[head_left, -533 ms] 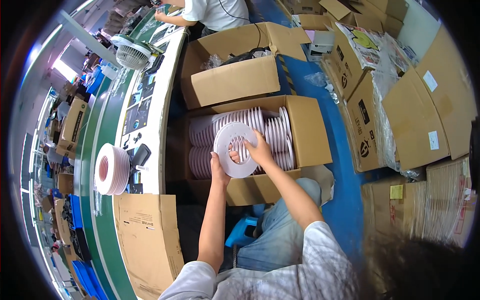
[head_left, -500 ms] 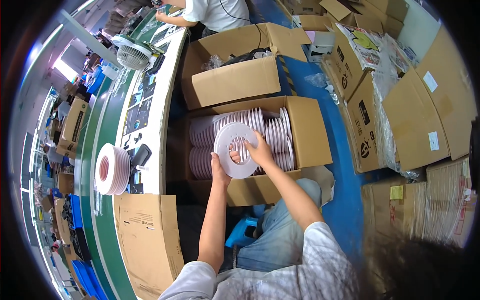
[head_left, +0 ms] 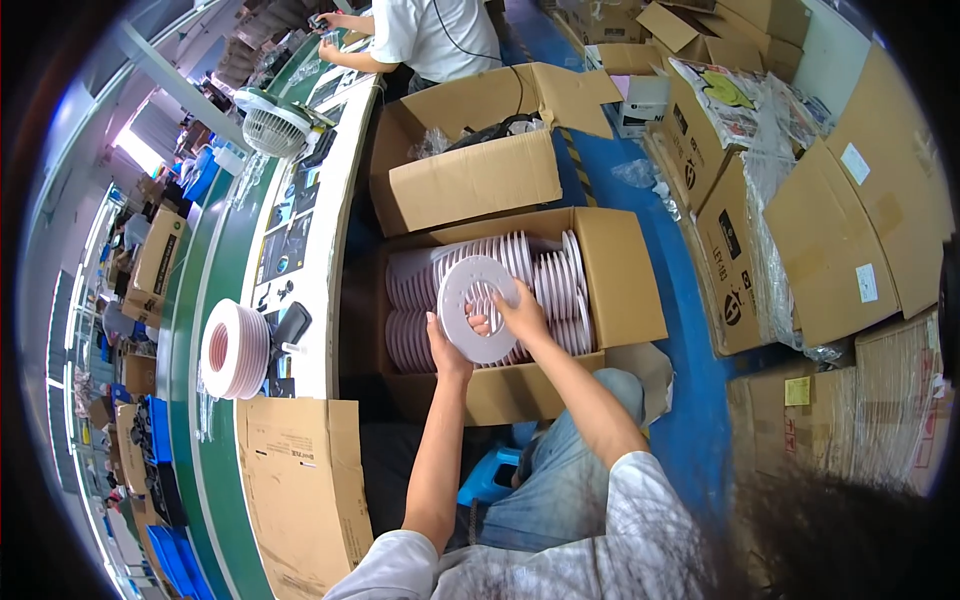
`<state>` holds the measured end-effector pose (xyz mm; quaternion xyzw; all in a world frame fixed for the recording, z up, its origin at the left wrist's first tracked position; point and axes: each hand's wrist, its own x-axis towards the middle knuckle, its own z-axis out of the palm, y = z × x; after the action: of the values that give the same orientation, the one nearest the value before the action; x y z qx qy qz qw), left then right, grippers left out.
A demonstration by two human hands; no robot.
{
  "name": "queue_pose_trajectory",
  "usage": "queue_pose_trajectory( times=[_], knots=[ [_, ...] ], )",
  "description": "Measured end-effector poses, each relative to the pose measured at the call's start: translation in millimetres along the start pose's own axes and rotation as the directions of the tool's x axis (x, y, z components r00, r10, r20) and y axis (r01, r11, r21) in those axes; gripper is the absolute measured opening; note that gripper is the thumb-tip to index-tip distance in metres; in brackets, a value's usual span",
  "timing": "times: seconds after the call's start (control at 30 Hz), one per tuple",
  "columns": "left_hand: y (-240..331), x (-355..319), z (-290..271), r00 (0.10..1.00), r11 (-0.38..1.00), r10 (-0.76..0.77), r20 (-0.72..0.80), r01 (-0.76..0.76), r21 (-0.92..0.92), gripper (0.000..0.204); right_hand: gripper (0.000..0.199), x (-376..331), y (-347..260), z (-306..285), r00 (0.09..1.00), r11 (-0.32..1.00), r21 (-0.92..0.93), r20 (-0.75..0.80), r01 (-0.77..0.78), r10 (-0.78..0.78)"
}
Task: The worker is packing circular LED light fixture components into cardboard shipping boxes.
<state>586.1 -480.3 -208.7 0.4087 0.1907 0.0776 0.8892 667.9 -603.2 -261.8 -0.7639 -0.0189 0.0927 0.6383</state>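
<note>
A flat, pale pinkish-white ring (head_left: 455, 305) with a round central hole is held up between my two hands. My left hand (head_left: 450, 352) grips its lower left edge, thumb at the rim. Fingertips show through the hole, behind the disc. On the right side, my right hand (head_left: 524, 314) is closed on the ring's edge and reaches to the hole. Directly beyond and below sits an open cardboard box (head_left: 625, 285), packed with rows of similar rings (head_left: 408, 342) standing on edge. The held ring hides part of those rows.
At left, a stack of rings (head_left: 258, 350) lies beside a dark device (head_left: 292, 323) on the white-edged bench. A small fan (head_left: 275, 130) stands farther along. Another open carton (head_left: 475, 188) lies beyond the ring box. Flattened cartons (head_left: 830, 235) lean at right. Another person (head_left: 435, 40) works at the far bench.
Both hands still hold the ring in much the same pose. The whole view has shifted slightly, so the box, bench and ring sit a little lower and farther right.
</note>
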Motion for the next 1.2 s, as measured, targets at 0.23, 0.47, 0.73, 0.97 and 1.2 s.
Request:
queue_pose_trajectory(
  times=[0.23, 0.47, 0.73, 0.97, 1.2],
  knots=[
    [-3.0, 11.3, -5.1, 0.997, 0.989, 0.074, 0.036, -0.078, 0.125, 0.054, 0.051, 4.4, 9.0, 7.0, 0.997, 0.993, -0.091, -0.018, 0.069, -0.07],
    [22.0, -3.8, 47.3, 0.896, 0.458, 0.429, 0.118, -0.328, 0.826, 0.037, 0.048, 16.1, 21.3, 7.4, 0.967, 0.982, 0.025, -0.178, 0.189, -0.181],
    [61.8, -10.5, 86.4, 0.71, -0.292, 0.575, 0.406, -0.285, 0.913, 0.06, 0.06, -0.7, 0.8, 12.2, 0.931, 0.959, 0.051, -0.261, 0.278, -0.256],
    [103.5, 0.1, 92.1, 0.719, -0.588, 0.414, 0.558, -0.257, 0.767, 0.023, 0.056, -10.2, -8.7, 6.6, 0.983, 0.861, 0.491, 0.048, 0.13, -0.176],
    [302.1, -43.1, 89.5, 0.844, -0.484, 0.38, 0.378, -0.166, 0.859, 0.03, 0.074, 14.8, 24.4, -10.2, 0.857, 0.914, 0.165, 0.441, -0.371, 0.267]
  ],
)
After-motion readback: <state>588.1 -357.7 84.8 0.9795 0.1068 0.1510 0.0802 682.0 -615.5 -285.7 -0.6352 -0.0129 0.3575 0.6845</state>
